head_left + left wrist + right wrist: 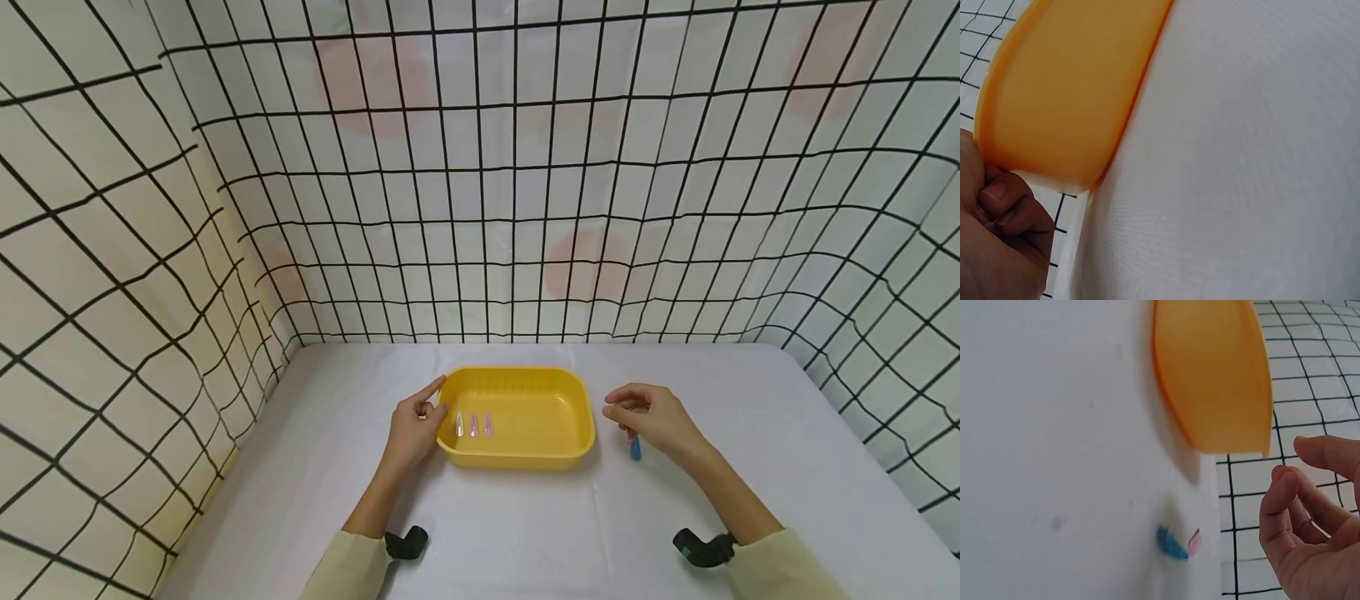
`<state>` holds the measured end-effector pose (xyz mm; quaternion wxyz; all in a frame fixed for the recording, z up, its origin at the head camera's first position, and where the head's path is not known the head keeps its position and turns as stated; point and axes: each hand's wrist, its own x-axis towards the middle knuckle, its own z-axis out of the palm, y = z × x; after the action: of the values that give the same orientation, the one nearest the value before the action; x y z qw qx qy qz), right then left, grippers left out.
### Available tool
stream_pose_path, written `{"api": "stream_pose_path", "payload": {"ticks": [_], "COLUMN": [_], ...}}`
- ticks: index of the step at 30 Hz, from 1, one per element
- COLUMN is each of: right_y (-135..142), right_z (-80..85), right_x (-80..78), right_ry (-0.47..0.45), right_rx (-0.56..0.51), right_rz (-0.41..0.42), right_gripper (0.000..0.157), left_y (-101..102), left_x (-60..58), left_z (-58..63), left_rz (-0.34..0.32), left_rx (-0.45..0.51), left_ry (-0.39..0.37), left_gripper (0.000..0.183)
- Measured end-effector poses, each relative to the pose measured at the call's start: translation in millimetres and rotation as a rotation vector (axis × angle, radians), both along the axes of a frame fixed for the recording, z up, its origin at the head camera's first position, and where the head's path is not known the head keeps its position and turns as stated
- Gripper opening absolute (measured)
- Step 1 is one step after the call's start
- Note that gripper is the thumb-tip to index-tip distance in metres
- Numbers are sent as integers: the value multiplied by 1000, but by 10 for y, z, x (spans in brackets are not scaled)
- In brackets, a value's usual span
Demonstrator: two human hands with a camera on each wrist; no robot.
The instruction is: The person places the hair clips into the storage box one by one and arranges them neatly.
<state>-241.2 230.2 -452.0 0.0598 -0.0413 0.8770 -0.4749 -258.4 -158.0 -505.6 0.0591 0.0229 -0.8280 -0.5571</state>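
A yellow tray (pixel 536 460) lies on the white table, with a whitish snap hair clip (pixel 460 425) and two pink hair clips (pixel 474 426) in a row near its left end. My left hand (pixel 415 427) grips the tray's left rim; in the left wrist view, curled fingers (pixel 1007 203) lie against the outside of its wall. To the tray's right, my right hand (pixel 654 418) hovers with loosely bent fingers, thumb and index apart and nothing between them. Beneath it lies a blue hair clip (pixel 635 448), beside a small pink clip (pixel 1194 544) that the hand hides in the head view.
Black wire grid panels (pixel 514 192) backed with white cloth surround the table at the back and both sides. White cloth (pixel 525 533) covers the tabletop. Each wrist wears a black camera mount (pixel 705 548).
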Motion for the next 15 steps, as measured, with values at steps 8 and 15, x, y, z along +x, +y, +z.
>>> {"api": "stream_pose_path", "payload": {"ticks": [8, 15], "right_y": [193, 262], "right_z": [-128, -259], "right_x": [82, 146], "right_ry": [-18, -44], "right_rx": [52, 102], "right_rz": [-21, -47], "right_gripper": [41, 37], "left_y": [-6, -2], "left_x": [8, 3], "left_z": [15, 5], "left_rz": [-1, -8], "left_rx": [0, 3], "left_ry": [-2, 4], "left_gripper": [49, 50]}}
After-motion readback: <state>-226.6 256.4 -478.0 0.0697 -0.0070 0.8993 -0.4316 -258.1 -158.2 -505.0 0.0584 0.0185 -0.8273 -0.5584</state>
